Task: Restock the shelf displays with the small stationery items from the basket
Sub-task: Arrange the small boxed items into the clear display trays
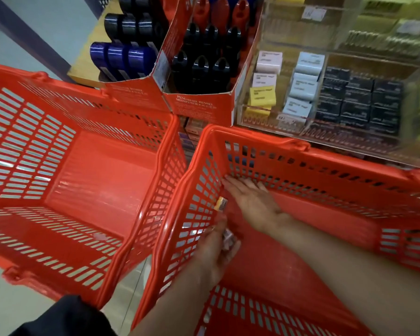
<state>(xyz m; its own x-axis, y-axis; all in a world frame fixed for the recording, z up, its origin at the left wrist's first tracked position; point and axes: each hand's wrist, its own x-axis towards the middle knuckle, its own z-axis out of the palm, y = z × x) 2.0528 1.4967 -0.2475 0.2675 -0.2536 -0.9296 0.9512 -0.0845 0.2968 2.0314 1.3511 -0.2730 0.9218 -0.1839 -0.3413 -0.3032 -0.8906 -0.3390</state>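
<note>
1. Two red plastic baskets sit side by side below the shelf: the left basket point(66, 180) and the right basket point(301, 190), their rims almost touching in the middle.
2. Both hands reach into the right basket, near its left wall.
3. Left hand point(214, 253) has its fingers curled around a small pale packet point(227, 237); what the packet is stays too blurred to tell.
4. Right hand point(250, 200) lies flat, palm down, fingers straight and spread toward the basket's far left corner; it grips nothing.
5. One small yellow-and-white item point(220, 203) lies against the left wall, just beside the right hand's thumb side and just above the left hand's fingers.
6. Above the baskets, two red cardboard display boxes point(199, 103) hold black, blue and red sharpeners point(201, 66).
7. To the right, a clear acrylic bin point(325, 132) holds pink, yellow and pale blue erasers point(303, 76) beside stacked dark boxes point(359, 100).
</note>
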